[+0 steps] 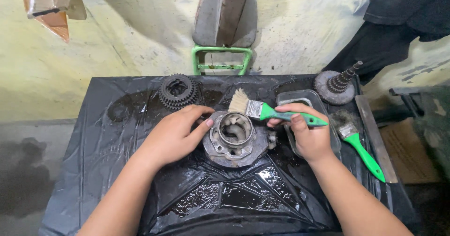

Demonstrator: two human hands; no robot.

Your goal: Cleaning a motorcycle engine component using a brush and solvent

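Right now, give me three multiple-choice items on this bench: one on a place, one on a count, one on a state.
1. Where is the gear stack?
A. far left of the sheet
B. near right corner
C. on the floor

2. How many green-handled brushes?
A. one
B. two
C. three

3. What is the right hand doing?
A. lying empty
B. gripping a brush
C. lifting the tray

Answers: 1 A, it sits beyond the left hand. 2 B, a second brush lies at right. 3 B, fingers wrap the handle over the metal housing.
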